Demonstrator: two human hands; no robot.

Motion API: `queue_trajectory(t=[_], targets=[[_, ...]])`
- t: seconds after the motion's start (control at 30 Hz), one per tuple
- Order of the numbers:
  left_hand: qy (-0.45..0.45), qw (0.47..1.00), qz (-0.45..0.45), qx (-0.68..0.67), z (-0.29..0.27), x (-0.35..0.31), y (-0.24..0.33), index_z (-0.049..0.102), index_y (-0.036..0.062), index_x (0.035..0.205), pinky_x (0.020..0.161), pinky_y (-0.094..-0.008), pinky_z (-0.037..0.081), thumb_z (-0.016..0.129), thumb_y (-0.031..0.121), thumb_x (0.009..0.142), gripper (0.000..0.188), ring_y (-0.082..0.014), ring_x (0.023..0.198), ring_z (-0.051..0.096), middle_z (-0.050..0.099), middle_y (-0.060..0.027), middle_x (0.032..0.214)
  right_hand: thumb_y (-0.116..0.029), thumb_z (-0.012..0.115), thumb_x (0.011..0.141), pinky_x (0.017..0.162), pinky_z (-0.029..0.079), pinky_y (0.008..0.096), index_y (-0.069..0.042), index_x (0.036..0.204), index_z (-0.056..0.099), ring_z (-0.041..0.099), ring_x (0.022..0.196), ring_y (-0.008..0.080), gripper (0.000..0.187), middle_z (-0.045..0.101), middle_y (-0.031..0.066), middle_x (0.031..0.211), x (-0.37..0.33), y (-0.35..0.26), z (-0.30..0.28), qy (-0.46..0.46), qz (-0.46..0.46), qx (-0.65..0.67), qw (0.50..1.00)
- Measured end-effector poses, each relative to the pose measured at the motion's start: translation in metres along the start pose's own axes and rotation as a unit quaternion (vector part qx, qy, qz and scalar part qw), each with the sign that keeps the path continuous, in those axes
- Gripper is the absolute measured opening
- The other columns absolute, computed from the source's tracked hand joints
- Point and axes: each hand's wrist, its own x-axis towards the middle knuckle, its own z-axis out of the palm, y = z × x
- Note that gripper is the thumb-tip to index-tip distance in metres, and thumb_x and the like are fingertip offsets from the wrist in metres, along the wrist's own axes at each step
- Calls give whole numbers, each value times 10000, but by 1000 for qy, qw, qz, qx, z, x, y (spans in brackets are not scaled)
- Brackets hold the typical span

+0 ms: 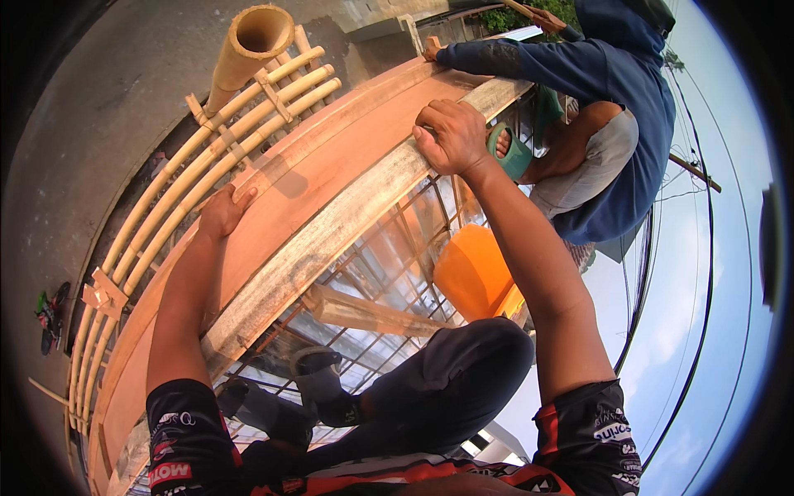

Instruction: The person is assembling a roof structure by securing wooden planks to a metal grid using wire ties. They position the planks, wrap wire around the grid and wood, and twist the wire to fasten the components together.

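Note:
A long formwork panel, reddish and edged with wooden battens, runs from the lower left to the upper right. My left hand is closed over its outer edge, thumb on the inner side and most fingers hidden beyond the rim. Along the near side lies a pale, weathered wooden beam. Higher up, my right hand grips this beam with curled fingers, close to a co-worker's green sandal.
Bamboo poles and a thick upright bamboo stand outside the panel. Under me are a rebar grid, a round timber and an orange container. A crouching co-worker holds the panel's far end. Overhead cables hang at right.

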Motion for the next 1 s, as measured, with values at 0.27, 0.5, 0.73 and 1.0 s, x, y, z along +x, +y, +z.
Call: queue_trajectory(t=[0.27, 0.5, 0.73, 1.0], targets=[[-10, 1000, -8, 9, 0, 3, 0, 623, -57, 1429, 1170, -505, 485, 526, 832, 1004, 990, -459, 1381, 629, 657, -345, 1442, -360, 692, 896, 660, 474, 437, -131, 786, 666, 627, 688, 311, 255, 610, 58, 747, 0, 2, 2, 6, -4, 1, 1000], [-29, 999, -24, 6, -6, 1, 6, 612, -58, 1448, 1177, -502, 481, 531, 829, 1002, 996, -453, 1398, 621, 649, -341, 1459, -353, 690, 902, 656, 479, 433, -131, 791, 669, 634, 694, 306, 249, 614, 53, 751, 0, 3, 0, 10, -14, -6, 1000], [-7, 1000, -14, 7, 2, 4, 0, 623, -63, 1424, 1167, -506, 489, 530, 831, 1001, 993, -455, 1390, 630, 660, -354, 1433, -283, 671, 892, 667, 470, 446, -118, 812, 670, 637, 729, 336, 183, 613, 82, 772, 0, 0, -2, -2, -7, 7, 1000], [-10, 1000, -9, 10, 3, 4, -2, 630, -66, 1410, 1155, -509, 495, 527, 832, 1001, 992, -462, 1370, 642, 673, -366, 1402, -347, 694, 902, 655, 476, 439, -129, 789, 670, 637, 697, 308, 246, 617, 55, 753, 0, 2, -1, 5, -11, -1, 1000]])
